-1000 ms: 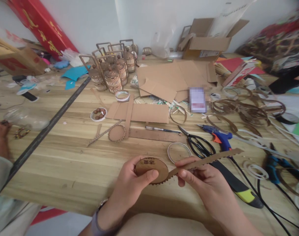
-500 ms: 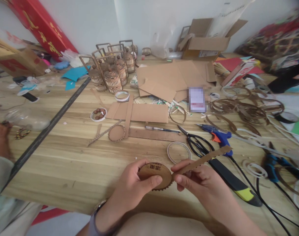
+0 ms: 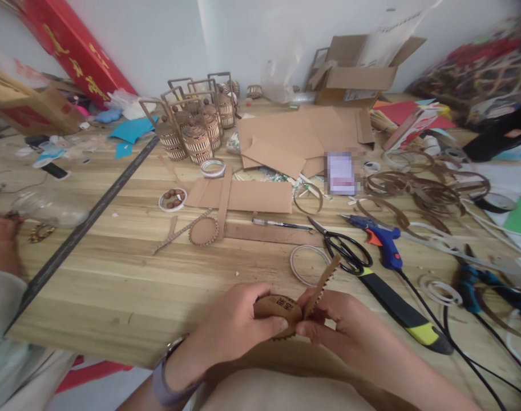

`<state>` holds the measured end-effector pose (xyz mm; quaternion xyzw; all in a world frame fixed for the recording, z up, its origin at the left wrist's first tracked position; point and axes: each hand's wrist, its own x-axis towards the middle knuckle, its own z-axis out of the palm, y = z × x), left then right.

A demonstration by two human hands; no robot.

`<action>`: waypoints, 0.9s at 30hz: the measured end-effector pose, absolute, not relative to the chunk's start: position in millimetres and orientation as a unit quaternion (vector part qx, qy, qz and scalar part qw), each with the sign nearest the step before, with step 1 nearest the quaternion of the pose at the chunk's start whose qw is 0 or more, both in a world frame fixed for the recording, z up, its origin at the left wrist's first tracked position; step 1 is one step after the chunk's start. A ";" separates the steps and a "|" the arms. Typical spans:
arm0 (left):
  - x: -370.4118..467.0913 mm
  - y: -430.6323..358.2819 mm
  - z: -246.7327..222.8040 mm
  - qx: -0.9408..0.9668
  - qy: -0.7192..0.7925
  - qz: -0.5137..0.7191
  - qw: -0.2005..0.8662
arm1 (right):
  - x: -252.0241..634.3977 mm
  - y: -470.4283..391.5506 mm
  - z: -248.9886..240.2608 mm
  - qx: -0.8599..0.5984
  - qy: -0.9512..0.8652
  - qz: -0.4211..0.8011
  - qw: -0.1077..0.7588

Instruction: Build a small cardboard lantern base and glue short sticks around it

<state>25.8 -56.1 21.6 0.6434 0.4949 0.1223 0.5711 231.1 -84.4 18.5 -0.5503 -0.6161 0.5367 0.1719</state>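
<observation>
Between thumb and fingers, my left hand (image 3: 238,319) grips a round cardboard disc (image 3: 274,307) with dark printed characters and a toothed lower edge. My right hand (image 3: 341,325) pinches a notched cardboard strip (image 3: 322,288) against the disc's right edge; its free end sticks up and to the right. Just beyond my right hand a pale ring (image 3: 292,265) lies on the table. Farther left, another cardboard disc (image 3: 202,230) with a toothed rim lies flat beside a corrugated strip (image 3: 174,238).
Scissors (image 3: 350,251), a blue glue gun (image 3: 386,242) and a black-and-yellow utility knife (image 3: 408,314) lie to the right. Small lidded baskets (image 3: 196,137) stand at the back near cardboard sheets (image 3: 281,134). At far left rests another person's hand (image 3: 1,242).
The disc has tilted and shifted slightly right and down. My right hand has turned the strip from slanting rightward to pointing more steeply upward.
</observation>
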 end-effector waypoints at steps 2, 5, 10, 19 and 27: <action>26.4 -54.3 21.1 0.627 0.497 0.157 0.579 | 230.7 -83.4 14.9 -0.546 -0.602 0.548 0.196; 27.5 -54.8 13.2 0.517 0.472 0.287 0.654 | 226.9 -83.2 8.6 -0.551 -0.549 0.567 0.272; 33.8 -61.0 0.1 0.420 0.433 0.365 0.709 | 214.6 -85.8 1.8 -0.558 -0.521 0.557 0.326; 30.3 -63.7 3.0 0.475 0.470 0.342 0.660 | 244.4 -88.6 6.0 -0.585 -0.508 0.488 0.402; 30.6 -66.1 5.4 0.530 0.468 0.293 0.644 | 237.6 -84.7 16.2 -0.570 -0.531 0.458 0.427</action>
